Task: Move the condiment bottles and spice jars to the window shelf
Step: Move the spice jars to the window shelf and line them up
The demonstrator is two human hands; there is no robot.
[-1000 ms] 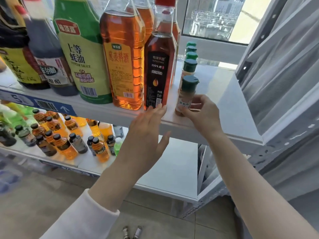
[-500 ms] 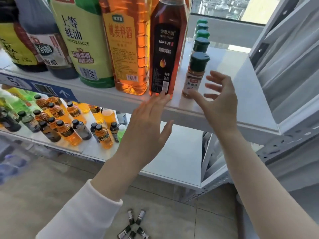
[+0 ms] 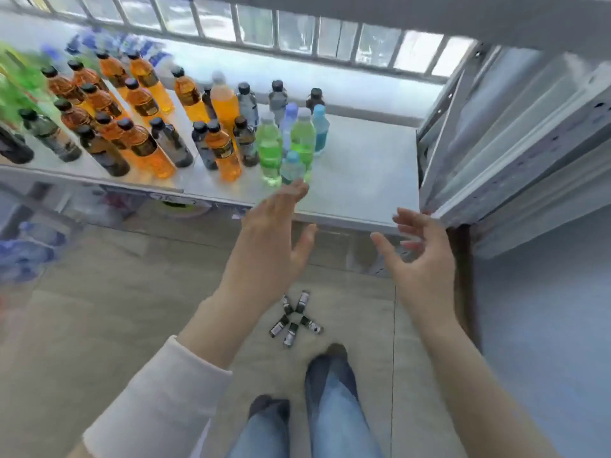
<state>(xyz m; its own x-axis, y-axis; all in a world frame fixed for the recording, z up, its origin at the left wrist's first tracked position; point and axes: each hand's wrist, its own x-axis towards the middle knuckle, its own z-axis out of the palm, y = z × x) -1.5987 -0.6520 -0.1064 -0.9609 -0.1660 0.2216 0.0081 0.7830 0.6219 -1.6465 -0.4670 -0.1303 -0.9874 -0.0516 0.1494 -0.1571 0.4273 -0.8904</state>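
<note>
While hovering empty, fingers loosely spread and gripping nothing: left hand point(image 3: 267, 239) and right hand point(image 3: 426, 259), just before the front edge of a lower shelf point(image 3: 363, 166) crowded with drink bottles point(image 3: 224, 150). Left to move, seemingly: about six small spice jars point(image 3: 302, 301), lying clustered on the floor tiles point(image 3: 99, 292) near the feet point(image 3: 332, 353). Any jars already placed out of view.

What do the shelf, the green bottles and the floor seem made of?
Shelf: likely painted sheet metal, pale grey, dull sheen, thin folded front edge. Green bottles: apparently clear plastic; light shines through the liquid. Floor: probably glazed tile, beige, with straight joint lines and soft reflections.
</note>
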